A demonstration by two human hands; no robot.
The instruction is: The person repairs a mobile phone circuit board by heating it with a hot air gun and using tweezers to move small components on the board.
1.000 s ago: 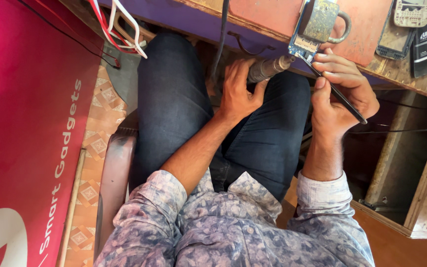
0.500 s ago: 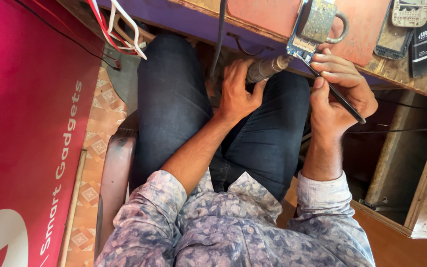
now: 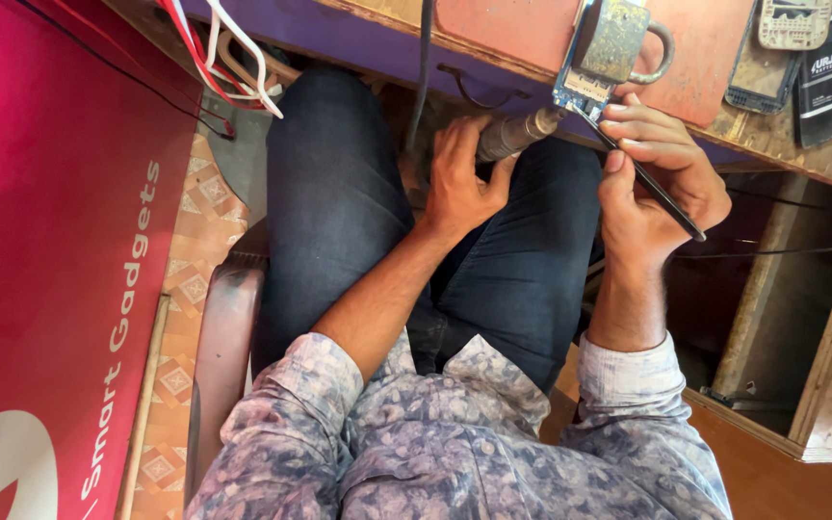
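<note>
The left hand (image 3: 459, 183) rests over the lap with its fingers (image 3: 450, 144) curled around the dark handle of a hot-air wand (image 3: 517, 135), a stubby tool with a dull grey metal barrel that narrows to a nozzle and a black cable (image 3: 423, 67) running up from it over the bench edge. The nozzle points up and to the right at a small blue circuit board (image 3: 582, 89), which lies at the front edge of the bench (image 3: 705, 58), half on a reddish-orange mat (image 3: 522, 29). The board is narrow and rectangular, its upper part covered by a tarnished brass padlock (image 3: 620, 39) that sits on top of it (the padlock's steel loop sticks out to the right). The right hand (image 3: 662, 183) is just below the bench edge, its thumb and fingers (image 3: 642, 120) pinched together on thin black tweezers (image 3: 642, 178), held like a pen; the tip of the tweezers meets the lower corner of the board right beside the nozzle, and the back end juts out past the palm. Both forearms come out of rolled sleeves of a pale flowered shirt, above dark blue trousers. Further right on the bench lie an old phone keypad (image 3: 794, 19) and a black battery (image 3: 823, 72). Red and white wires (image 3: 214, 48) hang at the upper left, next to a large red sign (image 3: 40, 241).
</note>
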